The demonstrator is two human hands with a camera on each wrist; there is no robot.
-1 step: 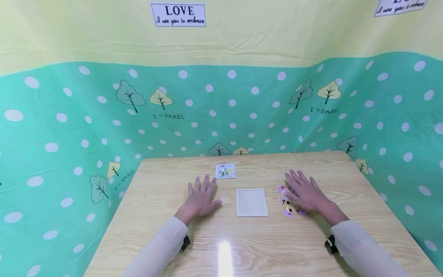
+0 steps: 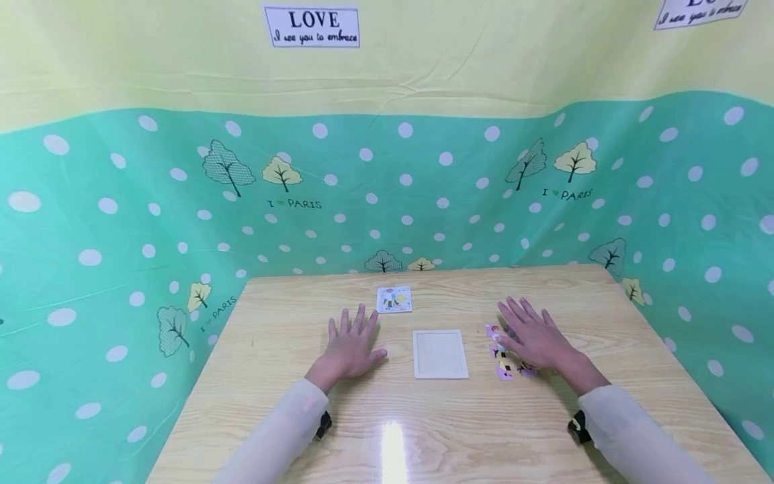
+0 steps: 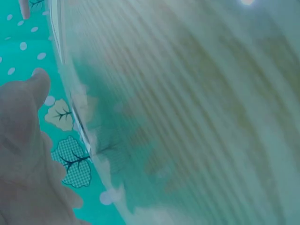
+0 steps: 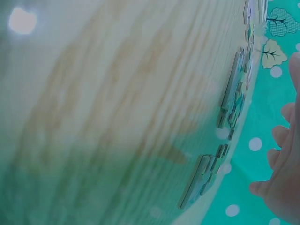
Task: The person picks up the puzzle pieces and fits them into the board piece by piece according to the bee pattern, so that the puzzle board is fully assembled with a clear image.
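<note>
My left hand [image 2: 349,351] is spread palm down over the table, left of a pale square frame [image 2: 441,374] with a recessed middle. It holds nothing. Over on the right, my right hand [image 2: 535,339] is also spread, above several small puzzle pieces [image 2: 504,370] in pink, yellow and black, hiding part of them. Behind the frame lies a square picture card [image 2: 394,300] with a bee-like figure. In the right wrist view, the fingers [image 4: 276,136] appear apart from the puzzle pieces [image 4: 232,89] on the tabletop. The left wrist view shows the left hand [image 3: 23,150] with nothing in it.
The wood-grain table [image 2: 290,302] reflects a bright light near its front. A green dotted curtain [image 2: 405,202] with printed trees borders its back and sides. Black wrist cameras [image 2: 324,425] sit under both sleeves.
</note>
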